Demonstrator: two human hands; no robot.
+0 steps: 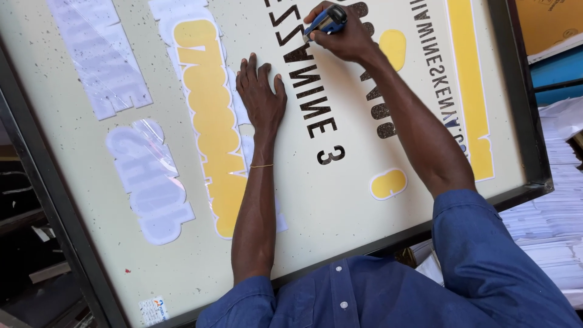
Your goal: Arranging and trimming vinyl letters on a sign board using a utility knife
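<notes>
The right hand (340,33) was closed around a blue utility knife (326,20), its tip down on the cream sign panel (340,212) at the far end of the row of black cut letters (310,97). That row's long axis ran from the knife back toward the person. The left hand (261,97) lay flat, fingers spread, holding nothing, just left of the row and nearer the person than the knife, beside the yellow cut shape (212,127)

Matt speckled board (340,206) at centre, glossy clear film (146,136) at left, dark metal frame (61,225), plastic cutter (326,21) at top.
</notes>
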